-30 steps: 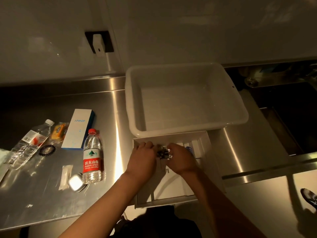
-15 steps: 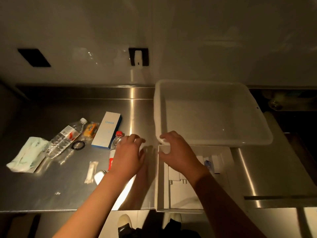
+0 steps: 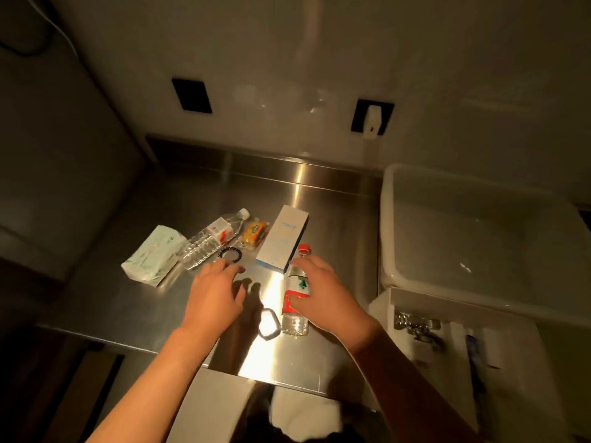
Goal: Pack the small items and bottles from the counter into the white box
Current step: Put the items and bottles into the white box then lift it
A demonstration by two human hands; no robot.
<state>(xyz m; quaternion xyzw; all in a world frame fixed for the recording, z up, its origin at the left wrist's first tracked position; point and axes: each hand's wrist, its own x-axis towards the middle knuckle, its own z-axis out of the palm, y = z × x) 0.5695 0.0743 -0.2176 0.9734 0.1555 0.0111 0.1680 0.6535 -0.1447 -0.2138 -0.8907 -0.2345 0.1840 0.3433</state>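
Head view: right hand (image 3: 323, 289) curls around a lying bottle (image 3: 295, 297), likely to lift it toward the box (image 3: 460, 310); left hand (image 3: 214, 294) hovers nearby, fingers loose, holding nothing.

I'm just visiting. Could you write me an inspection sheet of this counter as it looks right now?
Surface: steel counter, shiny with glare.
Job's things: red-capped bottle lying down; clear bottle lying down; tissue pack; long box; orange packet; black ring; white box already holding small items.
Clutter: white tub, nothing seen inside.
Hands: left hand open above the counter; right hand gripping the red-capped bottle.
Cables: one on the wall, top left.
Surroundings: wall with two dark plates.
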